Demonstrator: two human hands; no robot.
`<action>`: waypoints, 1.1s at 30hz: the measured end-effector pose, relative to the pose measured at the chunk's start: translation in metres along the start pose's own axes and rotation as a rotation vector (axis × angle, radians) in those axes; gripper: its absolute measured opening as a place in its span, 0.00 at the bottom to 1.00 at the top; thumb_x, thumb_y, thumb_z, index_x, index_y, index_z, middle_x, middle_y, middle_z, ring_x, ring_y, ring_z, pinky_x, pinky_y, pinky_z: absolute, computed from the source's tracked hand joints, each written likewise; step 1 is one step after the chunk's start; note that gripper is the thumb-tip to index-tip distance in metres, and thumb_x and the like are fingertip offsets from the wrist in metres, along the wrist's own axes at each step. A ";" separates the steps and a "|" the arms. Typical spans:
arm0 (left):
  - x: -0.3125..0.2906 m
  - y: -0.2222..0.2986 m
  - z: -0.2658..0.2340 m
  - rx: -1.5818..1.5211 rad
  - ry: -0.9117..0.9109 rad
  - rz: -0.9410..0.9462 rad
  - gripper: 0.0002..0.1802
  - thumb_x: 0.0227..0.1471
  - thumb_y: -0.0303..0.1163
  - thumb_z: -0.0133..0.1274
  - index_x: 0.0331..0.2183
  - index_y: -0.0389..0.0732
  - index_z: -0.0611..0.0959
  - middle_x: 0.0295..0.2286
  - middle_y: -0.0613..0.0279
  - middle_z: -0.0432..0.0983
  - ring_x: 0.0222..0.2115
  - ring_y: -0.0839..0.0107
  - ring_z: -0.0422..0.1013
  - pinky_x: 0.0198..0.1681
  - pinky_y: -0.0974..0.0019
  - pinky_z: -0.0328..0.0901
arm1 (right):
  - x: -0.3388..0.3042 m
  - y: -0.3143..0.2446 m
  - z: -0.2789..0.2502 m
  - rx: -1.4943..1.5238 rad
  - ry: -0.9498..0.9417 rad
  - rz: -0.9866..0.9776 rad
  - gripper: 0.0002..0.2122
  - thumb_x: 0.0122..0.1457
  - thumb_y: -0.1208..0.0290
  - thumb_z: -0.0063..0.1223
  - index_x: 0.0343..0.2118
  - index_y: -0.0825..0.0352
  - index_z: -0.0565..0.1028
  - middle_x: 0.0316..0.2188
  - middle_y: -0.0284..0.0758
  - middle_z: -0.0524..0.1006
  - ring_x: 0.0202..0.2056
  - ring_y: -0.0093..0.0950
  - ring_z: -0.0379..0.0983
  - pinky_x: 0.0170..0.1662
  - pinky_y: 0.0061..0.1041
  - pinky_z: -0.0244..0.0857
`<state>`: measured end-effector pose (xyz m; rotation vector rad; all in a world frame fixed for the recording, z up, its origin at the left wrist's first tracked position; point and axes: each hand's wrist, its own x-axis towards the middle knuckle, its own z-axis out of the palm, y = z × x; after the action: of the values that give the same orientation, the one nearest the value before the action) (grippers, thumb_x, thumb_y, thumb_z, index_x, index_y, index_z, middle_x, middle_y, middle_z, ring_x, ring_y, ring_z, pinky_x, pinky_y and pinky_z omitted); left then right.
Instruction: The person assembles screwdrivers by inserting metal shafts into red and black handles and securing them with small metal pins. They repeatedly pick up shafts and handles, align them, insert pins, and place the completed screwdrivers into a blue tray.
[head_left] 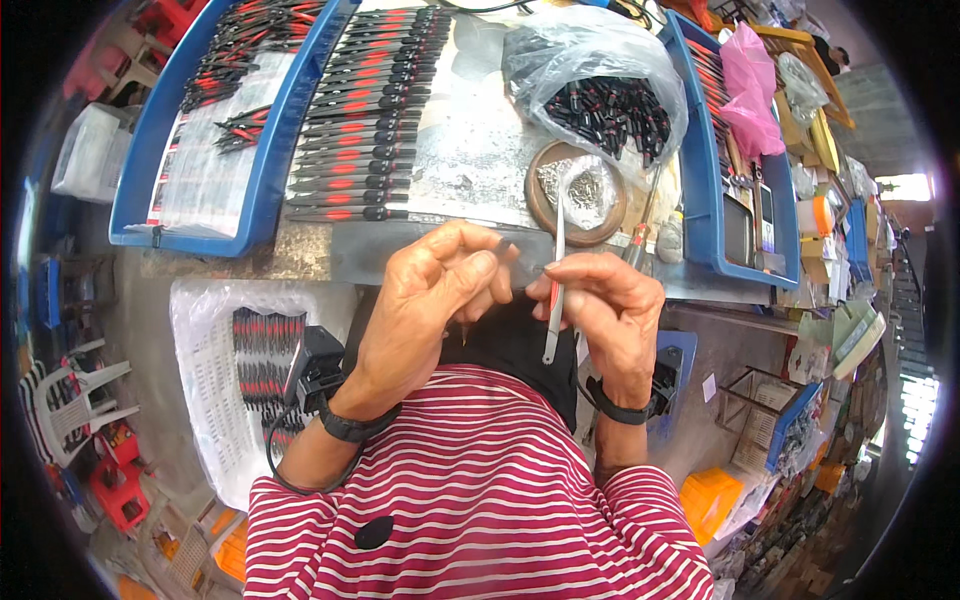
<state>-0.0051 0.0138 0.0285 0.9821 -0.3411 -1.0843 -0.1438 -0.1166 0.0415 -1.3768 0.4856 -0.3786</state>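
My left hand (430,300) pinches a small dark part (505,247) between thumb and fingertips, held up in front of my chest. My right hand (610,310) grips a slim pair of tweezers (556,270) that stands nearly upright, its tip near the dark part. The two hands almost touch at the fingertips. Just beyond them sits a round brown dish (577,190) with small shiny metal bits. A row of black and red pliers-like tools (350,130) lies on the grey worktop (460,150).
A clear bag of black and red handle parts (600,100) rests behind the dish. Blue trays stand left (200,130) and right (710,180). A white sheet with more tools (250,370) lies low at left. Cluttered shelves (830,330) fill the right.
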 end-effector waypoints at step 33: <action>-0.003 -0.023 -0.008 0.000 0.154 -0.121 0.08 0.49 0.24 0.56 0.33 0.34 0.75 0.24 0.64 0.75 0.23 0.81 0.71 0.27 0.79 0.65 | -0.008 0.034 0.039 -0.116 0.108 0.086 0.23 0.51 0.79 0.58 0.50 0.73 0.65 0.17 0.28 0.73 0.18 0.12 0.65 0.20 0.11 0.58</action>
<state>-0.0147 0.0179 0.0065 1.0903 -0.1580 -1.1102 -0.1305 -0.0744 0.0136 -1.4472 0.6620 -0.3598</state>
